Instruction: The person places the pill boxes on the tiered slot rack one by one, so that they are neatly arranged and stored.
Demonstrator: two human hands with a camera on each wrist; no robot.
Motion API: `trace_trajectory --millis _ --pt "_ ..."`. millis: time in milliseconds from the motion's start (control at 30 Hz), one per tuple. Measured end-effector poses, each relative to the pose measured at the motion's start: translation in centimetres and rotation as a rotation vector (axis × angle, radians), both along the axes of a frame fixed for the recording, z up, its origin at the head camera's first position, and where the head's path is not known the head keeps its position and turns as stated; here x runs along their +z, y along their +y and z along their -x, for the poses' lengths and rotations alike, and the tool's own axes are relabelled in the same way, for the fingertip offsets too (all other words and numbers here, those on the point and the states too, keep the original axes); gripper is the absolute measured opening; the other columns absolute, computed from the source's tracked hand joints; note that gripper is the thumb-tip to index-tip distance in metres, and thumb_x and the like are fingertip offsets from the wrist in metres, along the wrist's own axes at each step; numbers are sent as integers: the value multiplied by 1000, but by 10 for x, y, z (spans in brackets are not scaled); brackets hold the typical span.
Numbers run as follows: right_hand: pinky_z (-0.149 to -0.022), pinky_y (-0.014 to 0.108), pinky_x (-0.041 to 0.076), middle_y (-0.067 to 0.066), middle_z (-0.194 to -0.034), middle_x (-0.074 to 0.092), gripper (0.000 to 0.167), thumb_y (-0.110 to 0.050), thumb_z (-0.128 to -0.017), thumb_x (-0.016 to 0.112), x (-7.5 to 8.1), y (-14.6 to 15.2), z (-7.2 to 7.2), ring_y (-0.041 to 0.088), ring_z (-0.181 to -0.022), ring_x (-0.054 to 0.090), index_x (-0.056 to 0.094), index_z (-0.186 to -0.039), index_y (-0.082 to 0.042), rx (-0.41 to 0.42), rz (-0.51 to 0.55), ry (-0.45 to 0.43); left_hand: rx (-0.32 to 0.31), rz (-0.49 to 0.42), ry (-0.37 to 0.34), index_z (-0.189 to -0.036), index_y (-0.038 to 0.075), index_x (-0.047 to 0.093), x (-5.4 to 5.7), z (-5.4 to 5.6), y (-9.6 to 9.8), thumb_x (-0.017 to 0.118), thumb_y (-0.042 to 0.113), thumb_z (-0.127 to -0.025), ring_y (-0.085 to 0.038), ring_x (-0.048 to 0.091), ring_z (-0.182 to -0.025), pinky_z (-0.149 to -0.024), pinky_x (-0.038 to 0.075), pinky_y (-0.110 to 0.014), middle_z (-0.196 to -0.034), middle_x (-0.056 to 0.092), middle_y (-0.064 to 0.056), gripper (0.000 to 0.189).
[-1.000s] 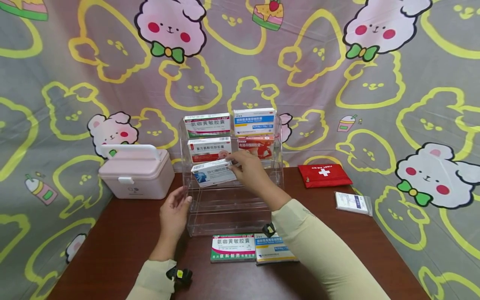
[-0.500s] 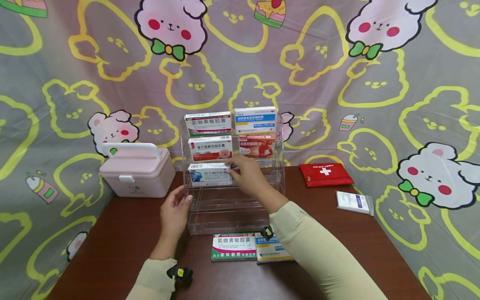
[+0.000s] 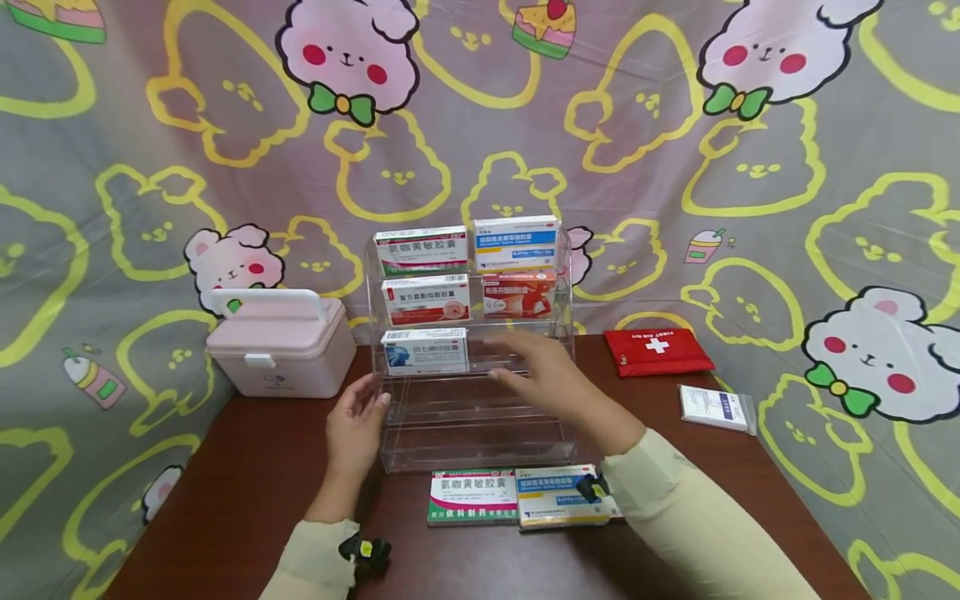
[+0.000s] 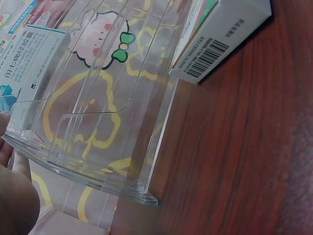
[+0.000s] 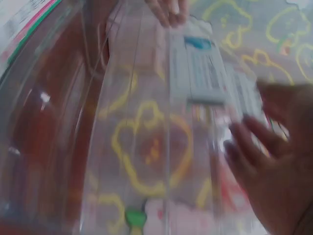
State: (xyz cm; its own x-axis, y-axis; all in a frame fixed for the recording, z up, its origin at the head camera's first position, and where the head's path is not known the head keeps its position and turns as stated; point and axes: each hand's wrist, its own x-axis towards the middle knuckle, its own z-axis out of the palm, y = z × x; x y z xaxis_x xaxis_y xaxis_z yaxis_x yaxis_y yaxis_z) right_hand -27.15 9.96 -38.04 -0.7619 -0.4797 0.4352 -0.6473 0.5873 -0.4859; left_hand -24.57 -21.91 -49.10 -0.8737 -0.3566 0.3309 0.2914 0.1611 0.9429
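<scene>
A transparent tiered display rack [image 3: 480, 454] stands on the table with medicine boxes on its upper three tiers. My left hand [image 3: 354, 429] holds the rack's left side edge; in the left wrist view, its fingers [image 4: 19, 169] are at that edge. The white-and-blue medicine box [image 3: 427, 353] sits upright at the left of the third tier. My right hand [image 3: 547, 375] is in front of the rack, right of that box, fingers spread and holding nothing. Above are a red-and-white box [image 3: 426, 300], an orange-red box [image 3: 517, 296], a green-and-white box [image 3: 422, 250] and a blue-and-white box [image 3: 516, 243].
Before the rack lie a green-and-white box [image 3: 472, 498] and a blue-and-yellow box [image 3: 558, 504], partly behind the right wrist. A pink lidded case [image 3: 277, 354] stands left. At the right are a red first-aid pouch [image 3: 660, 354] and a plastic-wrapped white pack [image 3: 712, 408].
The white-and-blue box has gone from tilted in my right hand to upright on the third tier. My right hand has let go and moved right; my left stays at the rack.
</scene>
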Motion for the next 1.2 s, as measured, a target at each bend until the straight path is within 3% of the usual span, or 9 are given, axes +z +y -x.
trace_trajectory --millis 67,200,300,433,567,733,833,1000,1200 --pt "-105 52 63 4 -135 76 44 -24 -97 85 -4 29 -9 25 -121 72 74 -138 -15 41 34 -66 -4 5 2 -142 -4 65 0 0 1 74 -2 -101 -33 64 -137 -108 51 -9 -146 68 -25 42" --pt "-96 42 66 -2 -119 79 33 -25 -95 88 -18 88 -26 17 -105 70 78 -126 -19 36 66 -254 5 13 9 -142 -3 66 -1 1 1 74 -2 -101 -31 64 -137 -108 50 -8 -146 68 -25 42" --pt "-97 39 64 -2 -119 78 33 -31 -93 89 -36 130 -36 21 -109 69 77 -122 -23 -2 3 -339 11 19 3 -143 -2 66 -2 1 1 74 -1 -102 -29 63 -137 -107 50 -7 -146 68 -23 42" --pt "-101 54 62 4 -130 74 48 -34 -87 94 -61 178 -48 34 -121 66 73 -127 -20 -38 -97 -444 1 25 4 -143 -2 65 -1 0 0 74 2 -102 -27 64 -137 -108 50 -8 -147 68 -23 42" --pt "-103 60 60 4 -136 70 63 -30 -78 99 -84 213 -57 35 -127 61 70 -132 -17 -75 -170 -530 -2 25 25 -143 -4 65 0 1 -1 74 -1 -102 -26 65 -135 -108 50 -9 -146 67 -26 42" --pt "-101 40 59 -3 -132 70 65 -36 -75 101 -107 233 -61 20 -120 61 69 -130 -23 -54 -246 -503 -2 13 30 -142 -3 66 4 0 -1 74 1 -102 -17 66 -132 -107 50 -8 -146 68 -25 41" --pt "-95 31 57 -10 -126 70 62 -38 -75 100 -116 234 -61 13 -113 60 69 -128 -28 -55 -270 -502 -10 4 24 -142 -4 65 7 -1 -1 74 1 -102 -21 65 -134 -107 50 -8 -147 67 -25 42" --pt "-88 33 56 -11 -119 70 58 -33 -74 101 -120 230 -61 14 -107 60 69 -123 -32 -107 -304 -506 -16 -1 10 -143 -4 65 6 -2 0 73 0 -102 -37 61 -141 -109 50 -10 -148 66 -25 42" --pt "-84 30 55 -4 -120 67 56 -19 -76 99 -121 237 -61 15 -104 59 70 -123 -28 -204 -310 -399 -18 7 -2 -143 -4 64 4 -3 1 73 1 -103 -37 61 -142 -108 50 -9 -148 66 -26 42"
